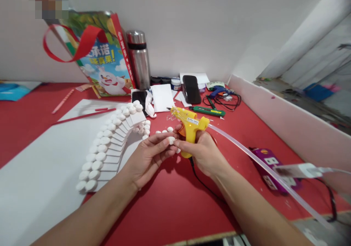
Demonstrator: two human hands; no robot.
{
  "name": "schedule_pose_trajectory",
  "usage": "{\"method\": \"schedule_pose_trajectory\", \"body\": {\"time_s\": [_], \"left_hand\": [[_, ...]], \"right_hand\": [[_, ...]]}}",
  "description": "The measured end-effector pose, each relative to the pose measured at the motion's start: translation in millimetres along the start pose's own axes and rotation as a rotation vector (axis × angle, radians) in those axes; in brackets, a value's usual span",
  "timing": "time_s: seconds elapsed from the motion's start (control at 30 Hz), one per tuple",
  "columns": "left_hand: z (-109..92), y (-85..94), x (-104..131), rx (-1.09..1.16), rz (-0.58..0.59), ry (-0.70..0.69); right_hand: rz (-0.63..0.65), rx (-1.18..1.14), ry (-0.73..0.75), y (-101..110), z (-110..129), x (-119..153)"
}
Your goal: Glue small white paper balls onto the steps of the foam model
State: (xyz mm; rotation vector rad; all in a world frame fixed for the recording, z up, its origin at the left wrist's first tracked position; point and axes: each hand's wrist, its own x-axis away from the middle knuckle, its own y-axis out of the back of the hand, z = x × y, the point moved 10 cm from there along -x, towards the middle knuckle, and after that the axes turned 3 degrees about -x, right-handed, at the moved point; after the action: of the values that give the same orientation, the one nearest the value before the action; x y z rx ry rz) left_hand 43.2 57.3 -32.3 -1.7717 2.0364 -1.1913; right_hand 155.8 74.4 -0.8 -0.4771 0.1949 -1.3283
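Observation:
Between the fingertips of my left hand is a small white rounded piece. My right hand is wrapped round the handle of a yellow glue gun, its thumb and a fingertip at the same white piece. The gun's nozzle points left, and a long translucent glue stick runs from its back. Left of my hands stands a curved model staircase of white steps, edged with rows of white rounded pieces. A few loose white pieces lie behind my fingers.
On the red table are a white board, a gift bag, a steel flask, phones, a green cutter and coiled cables. A purple box with a white power adapter is at right.

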Motion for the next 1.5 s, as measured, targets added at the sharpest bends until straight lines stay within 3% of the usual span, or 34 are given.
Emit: {"method": "schedule_pose_trajectory", "body": {"time_s": [0.87, 0.97, 1.17, 1.23, 1.5], "left_hand": [[5, 1.8, 0, 0.003, 0.007, 0.032], [-6, -0.1, 2, -0.108, 0.01, -0.085], [-52, -13.7, 23, -0.697, -0.062, -0.557], [-60, -19.9, 30, -0.801, -0.076, -0.673], [-64, -28.0, 37, -0.896, -0.063, -0.781]], "right_hand": [[-0.005, -0.006, -0.035, 3, -2, -1], [-0.028, -0.03, -0.01, 7, 2, -1], [-0.076, -0.012, 0.017, 10, 9, 0], [-0.088, -0.005, 0.003, 11, 8, 1], [-0.063, -0.013, -0.031, 7, 0, 0]]}}
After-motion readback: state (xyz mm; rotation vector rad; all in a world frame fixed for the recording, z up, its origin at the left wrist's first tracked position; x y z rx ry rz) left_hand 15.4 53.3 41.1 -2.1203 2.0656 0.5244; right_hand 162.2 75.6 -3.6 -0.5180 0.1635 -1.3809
